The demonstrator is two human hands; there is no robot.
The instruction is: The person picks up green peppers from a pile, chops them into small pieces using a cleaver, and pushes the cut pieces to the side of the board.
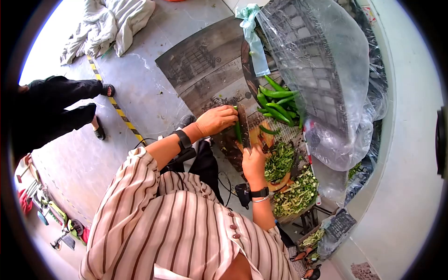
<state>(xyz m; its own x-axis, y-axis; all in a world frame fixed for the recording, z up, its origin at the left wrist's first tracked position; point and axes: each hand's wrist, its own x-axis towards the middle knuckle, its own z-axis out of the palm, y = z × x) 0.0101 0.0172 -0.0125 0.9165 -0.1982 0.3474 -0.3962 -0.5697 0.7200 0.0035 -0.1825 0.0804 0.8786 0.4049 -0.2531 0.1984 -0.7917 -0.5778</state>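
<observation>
My right hand point(253, 163) is wrapped round the handle of a broad, dark-bladed kitchen knife point(243, 122), its blade pointing away from me. Just left of the blade, my left hand point(217, 120) has its fingers bent down over a long green chili pepper point(238, 132). Both are over a wooden cutting board point(254, 135) on the table. A single green chili point(269, 130) lies right of the knife. Beyond it rests a pile of whole green chilies point(278, 103). Chopped green pieces point(280, 161) are heaped near my right hand, with paler chopped pieces point(296, 193) closer to me.
Clear plastic sheeting point(326, 70) covers the table's right side beside the white wall point(410, 84). A light blue cloth or bag point(254, 39) hangs at the far edge. Another person's legs point(70, 100) stand at left, near striped floor tape point(122, 113). Crumpled fabric point(109, 25) lies behind.
</observation>
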